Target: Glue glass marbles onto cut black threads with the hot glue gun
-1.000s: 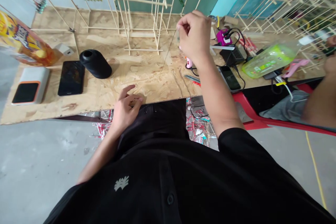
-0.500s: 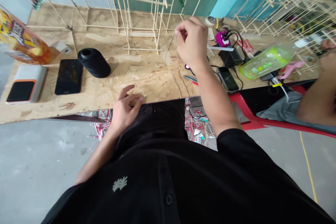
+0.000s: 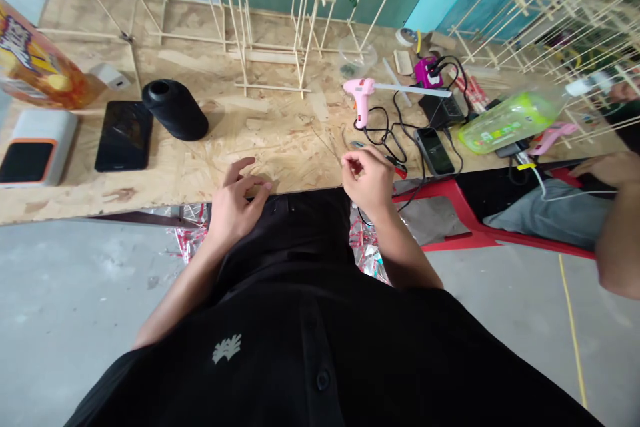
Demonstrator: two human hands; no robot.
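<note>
1. Counter (image 3: 280, 153), wood-chip board, running across the view and carrying all the articles below.
2. Stick frame (image 3: 275, 53), pale thin rods joined in upright and crossing members, at the rear of the counter, beyond both hands.
3. Bottle with yellow label (image 3: 35, 60), orange contents, at the far left end.
4. Bottle with green label (image 3: 515, 120), white cap, at the right, near a co-worker's bare forearm.
5. Right hand (image 3: 369, 177), at the front edge; grip pinched, thumb and forefinger together on the thread.
6. Left hand (image 3: 240, 203), palm inward at the front edge, index finger raised and the rest curled; the view does not let one tell whether thumb and fingers hold anything.
7. Black spool (image 3: 177, 111), hollow top showing, beyond the left hand.
8. Power bank (image 3: 37, 147), white with orange trim, left of the phone.
9. Phone (image 3: 124, 135), black, screen dark, just beside the spool.
10. Glue gun (image 3: 363, 100), pink, a pale stick in its rear, beyond the right hand.
11. Thread (image 3: 325, 139), dark and very fine, running from the right fingertips over the counter toward the stick frame.
</note>
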